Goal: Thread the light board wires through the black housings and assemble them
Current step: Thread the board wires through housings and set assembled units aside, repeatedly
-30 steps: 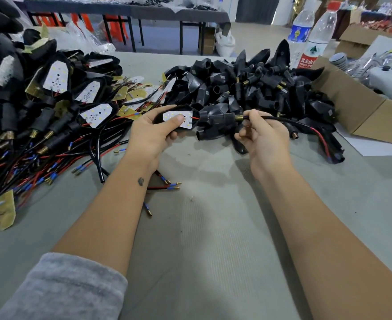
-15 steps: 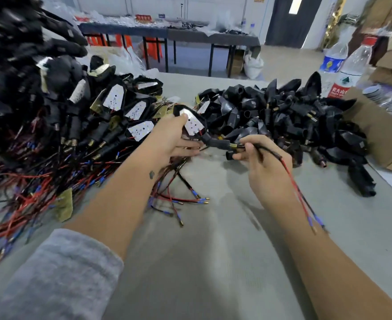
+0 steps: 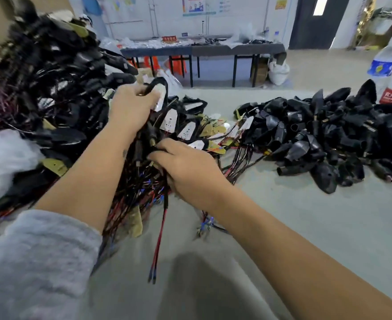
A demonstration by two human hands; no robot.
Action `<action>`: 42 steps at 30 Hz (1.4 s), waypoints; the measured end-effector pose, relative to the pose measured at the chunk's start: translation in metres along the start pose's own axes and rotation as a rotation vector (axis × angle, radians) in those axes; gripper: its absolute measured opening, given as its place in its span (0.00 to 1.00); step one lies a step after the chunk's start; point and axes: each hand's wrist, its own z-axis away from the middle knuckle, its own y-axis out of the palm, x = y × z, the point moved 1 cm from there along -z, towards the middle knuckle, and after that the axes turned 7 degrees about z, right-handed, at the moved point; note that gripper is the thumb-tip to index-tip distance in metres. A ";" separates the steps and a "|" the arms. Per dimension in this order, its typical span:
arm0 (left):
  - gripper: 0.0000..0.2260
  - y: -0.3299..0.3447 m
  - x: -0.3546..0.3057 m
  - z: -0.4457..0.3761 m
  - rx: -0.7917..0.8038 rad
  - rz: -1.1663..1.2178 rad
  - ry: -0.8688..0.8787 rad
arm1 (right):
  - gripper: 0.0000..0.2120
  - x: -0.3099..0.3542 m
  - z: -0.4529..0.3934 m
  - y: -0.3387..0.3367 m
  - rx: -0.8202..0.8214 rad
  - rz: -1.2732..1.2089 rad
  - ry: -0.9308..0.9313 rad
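My left hand (image 3: 130, 107) grips an assembled black housing with its white light board (image 3: 160, 95), raised over the big pile of finished units (image 3: 51, 84) at the left. My right hand (image 3: 188, 169) sits lower and pinches that unit's wire near a brass fitting. The red and black wire (image 3: 159, 239) hangs down from my right hand toward the table. Loose light boards with wires (image 3: 190, 132) lie just beyond my hands. A heap of empty black housings (image 3: 317, 135) lies at the right.
Two water bottles (image 3: 391, 72) stand at the far right edge. A white fluffy bundle (image 3: 3, 160) lies at the left. Loose red, black and blue wire ends (image 3: 204, 227) trail on the grey table (image 3: 305, 227). Another table (image 3: 202, 49) stands further back.
Both hands have swung left with the assembled unit, from the table's middle to over the finished pile. The wire now hangs straight down from my right hand.
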 end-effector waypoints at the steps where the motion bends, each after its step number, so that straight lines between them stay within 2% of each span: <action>1: 0.15 -0.005 0.002 -0.005 -0.033 -0.066 0.043 | 0.20 0.004 -0.009 0.005 -0.003 -0.030 0.007; 4: 0.12 -0.007 0.009 -0.017 -0.090 -0.176 0.102 | 0.27 0.016 -0.018 0.018 0.060 -0.088 -0.008; 7: 0.16 0.004 0.023 -0.028 -0.106 -0.333 0.116 | 0.25 0.015 0.004 0.020 0.117 -0.109 -0.040; 10: 0.19 0.018 0.033 -0.029 -0.169 -0.601 0.002 | 0.22 -0.007 0.036 0.013 0.151 -0.109 0.001; 12: 0.22 0.030 0.029 -0.021 -0.257 -0.623 -0.076 | 0.20 -0.027 0.056 0.006 0.160 -0.086 0.072; 15: 0.32 0.050 0.010 0.000 -0.391 -0.622 0.049 | 0.16 -0.057 0.088 -0.002 0.164 -0.067 0.218; 17: 0.33 0.067 -0.004 0.018 -0.379 -0.591 0.181 | 0.14 -0.077 0.108 -0.004 0.156 -0.073 0.327; 19: 0.27 0.093 -0.013 0.037 -0.228 -0.496 0.266 | 0.12 -0.095 0.125 -0.003 0.111 -0.106 0.449; 21: 0.18 0.128 -0.017 0.057 0.035 -0.361 0.254 | 0.10 -0.109 0.137 -0.002 0.070 -0.131 0.595; 23: 0.20 0.162 -0.015 0.078 0.291 -0.279 0.173 | 0.09 -0.119 0.145 -0.001 0.032 -0.170 0.702; 25: 0.25 0.186 -0.006 0.093 0.450 -0.356 0.084 | 0.09 -0.124 0.147 -0.001 -0.041 -0.244 0.764; 27: 0.22 0.199 0.005 0.099 0.512 -0.496 -0.009 | 0.08 -0.125 0.146 -0.001 -0.070 -0.288 0.790; 31: 0.19 0.204 0.013 0.101 0.415 -0.541 -0.087 | 0.07 -0.126 0.144 -0.001 -0.060 -0.295 0.763; 34: 0.18 0.199 0.012 0.101 0.300 -0.546 -0.025 | 0.08 -0.127 0.141 -0.003 -0.036 -0.304 0.768; 38: 0.22 0.193 0.007 0.103 0.137 -0.473 0.075 | 0.08 -0.127 0.140 -0.006 -0.016 -0.339 0.798; 42: 0.20 0.184 -0.006 0.103 0.007 -0.207 0.233 | 0.07 -0.129 0.142 -0.009 -0.092 -0.550 0.917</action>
